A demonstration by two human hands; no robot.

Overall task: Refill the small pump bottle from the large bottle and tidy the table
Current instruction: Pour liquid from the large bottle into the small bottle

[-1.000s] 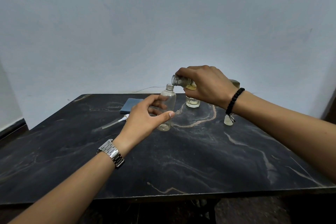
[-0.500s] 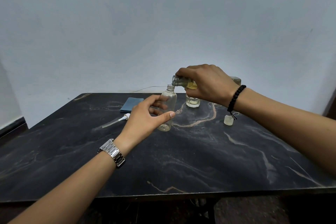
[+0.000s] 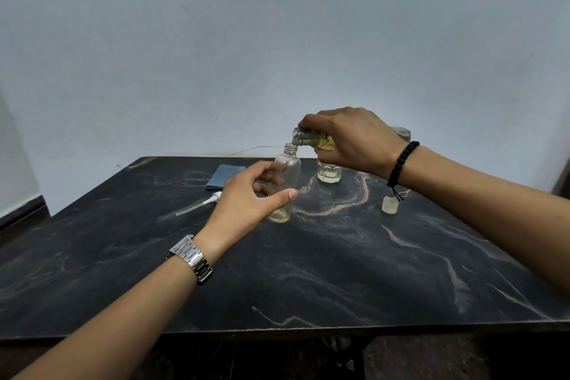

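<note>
The small clear bottle (image 3: 290, 163) stands uncapped on the black marble table (image 3: 339, 256), with a little yellowish liquid at its bottom. My left hand (image 3: 243, 197) holds it, thumb in front and fingers behind. My right hand (image 3: 351, 139) grips the large bottle (image 3: 308, 137), tipped almost level, its open mouth just above the small bottle's neck. Yellow liquid shows inside the large bottle. The white pump head with its tube (image 3: 203, 202) lies on the table left of my left hand.
A folded blue cloth (image 3: 223, 176) lies at the back left. A short glass (image 3: 329, 174) with pale liquid stands behind the bottles. A small pale cap (image 3: 389, 205) sits under my right wrist. The wall is close behind the table.
Both hands keep their grips, and the large bottle stays tipped over the small bottle's neck with hardly any shift.
</note>
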